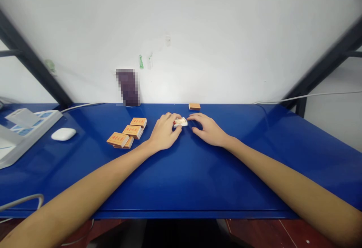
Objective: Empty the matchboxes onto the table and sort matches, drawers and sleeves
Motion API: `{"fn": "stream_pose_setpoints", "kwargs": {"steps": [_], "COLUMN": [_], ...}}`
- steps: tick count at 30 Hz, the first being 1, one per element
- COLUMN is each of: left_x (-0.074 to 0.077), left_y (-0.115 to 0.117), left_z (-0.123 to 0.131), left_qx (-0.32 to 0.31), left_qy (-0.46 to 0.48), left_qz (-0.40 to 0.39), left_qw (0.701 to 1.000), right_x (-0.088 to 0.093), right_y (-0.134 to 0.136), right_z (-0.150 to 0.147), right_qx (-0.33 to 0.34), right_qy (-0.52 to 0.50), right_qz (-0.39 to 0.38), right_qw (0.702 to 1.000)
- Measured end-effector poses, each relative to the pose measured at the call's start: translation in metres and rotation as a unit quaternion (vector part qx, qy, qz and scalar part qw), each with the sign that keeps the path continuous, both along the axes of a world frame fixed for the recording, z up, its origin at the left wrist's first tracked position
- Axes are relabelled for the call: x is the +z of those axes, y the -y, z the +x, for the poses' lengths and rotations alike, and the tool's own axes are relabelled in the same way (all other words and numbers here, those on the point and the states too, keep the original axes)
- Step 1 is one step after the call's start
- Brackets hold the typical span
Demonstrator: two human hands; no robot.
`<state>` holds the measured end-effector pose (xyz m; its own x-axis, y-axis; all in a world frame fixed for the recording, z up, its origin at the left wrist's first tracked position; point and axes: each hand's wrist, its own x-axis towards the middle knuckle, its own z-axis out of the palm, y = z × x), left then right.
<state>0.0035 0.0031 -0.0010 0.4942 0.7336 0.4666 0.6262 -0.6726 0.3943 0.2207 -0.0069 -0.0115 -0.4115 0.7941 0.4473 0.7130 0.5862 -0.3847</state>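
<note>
A small matchbox (181,122) lies on the blue table (198,172) between my two hands. My left hand (164,131) has its fingers curled round the box's left end, gripping it. My right hand (207,129) rests on the table with its fingers stretched toward the box's right end, the fingertips touching or almost touching it. Several orange matchboxes (128,132) lie in a loose pile just left of my left hand. One more orange matchbox (194,106) sits alone near the wall, behind my right hand.
A white mouse (63,133) and a white power strip (26,127) lie at the left of the table. A dark blurred object (128,88) leans on the white wall. Cables run along the back edge. Black frame struts slant at both sides.
</note>
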Motion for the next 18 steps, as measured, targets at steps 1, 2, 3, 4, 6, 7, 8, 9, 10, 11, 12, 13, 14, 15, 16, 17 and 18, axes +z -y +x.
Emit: {"fn": "stream_pose_setpoints", "kwargs": {"steps": [1,2,3,4,6,7,8,9,10,11,12,13,14,15,16,17,18], "left_x": [0.0,0.0,0.0,0.0,0.0,0.001,0.001,0.001,0.002,0.002,0.002,0.003,0.003,0.003,0.003,0.004,0.004], "left_y": [0.0,0.0,0.001,0.001,0.002,0.002,0.002,0.002,0.002,0.002,0.002,0.002,0.002,0.003,0.003,0.003,0.004], "left_z": [0.0,0.0,0.0,0.0,0.0,0.0,0.0,0.0,0.0,0.0,0.0,0.0,0.001,0.001,0.001,0.001,0.001], "left_qx": [-0.001,-0.002,-0.003,-0.004,-0.006,-0.007,-0.006,-0.006,-0.006,-0.006,-0.005,-0.004,-0.001,0.003,0.005,0.006,0.006], "left_qy": [-0.003,-0.005,-0.006,-0.008,-0.01,-0.013,-0.017,-0.021,-0.027,-0.031,-0.033,-0.035,-0.035,-0.035,-0.036,-0.038,-0.041], "left_qz": [-0.003,-0.007,-0.01,-0.013,-0.016,-0.016,-0.017,-0.017,-0.018,-0.018,-0.018,-0.019,-0.022,-0.026,-0.029,-0.03,-0.03], "left_qw": [1.0,1.0,1.0,1.0,1.0,1.0,1.0,1.0,0.999,0.999,0.999,0.999,0.999,0.999,0.999,0.999,0.999], "right_x": [0.0,0.0,0.0,0.0,-0.001,-0.002,-0.002,-0.003,-0.003,-0.004,-0.004,-0.004,-0.004,-0.004,-0.004,-0.003,-0.002], "right_y": [0.0,0.0,0.0,0.0,-0.001,-0.001,-0.002,-0.003,-0.005,-0.007,-0.009,-0.012,-0.015,-0.018,-0.022,-0.027,-0.032], "right_z": [0.0,0.0,0.0,0.0,0.0,0.0,0.001,0.001,0.002,0.003,0.004,0.005,0.006,0.008,0.01,0.012,0.014], "right_qx": [-0.005,-0.009,-0.013,-0.016,-0.024,-0.03,-0.04,-0.055,-0.075,-0.099,-0.124,-0.146,-0.163,-0.173,-0.181,-0.186,-0.192], "right_qy": [-0.006,-0.008,-0.006,-0.001,0.013,0.015,0.014,0.011,0.008,0.004,0.001,0.001,0.003,0.009,0.019,0.034,0.05], "right_qz": [0.002,0.002,0.0,-0.002,-0.009,-0.01,-0.009,-0.006,-0.004,-0.004,-0.007,-0.014,-0.021,-0.027,-0.029,-0.027,-0.026], "right_qw": [1.0,1.0,1.0,1.0,1.0,0.999,0.999,0.998,0.997,0.995,0.992,0.989,0.986,0.984,0.983,0.982,0.98]}}
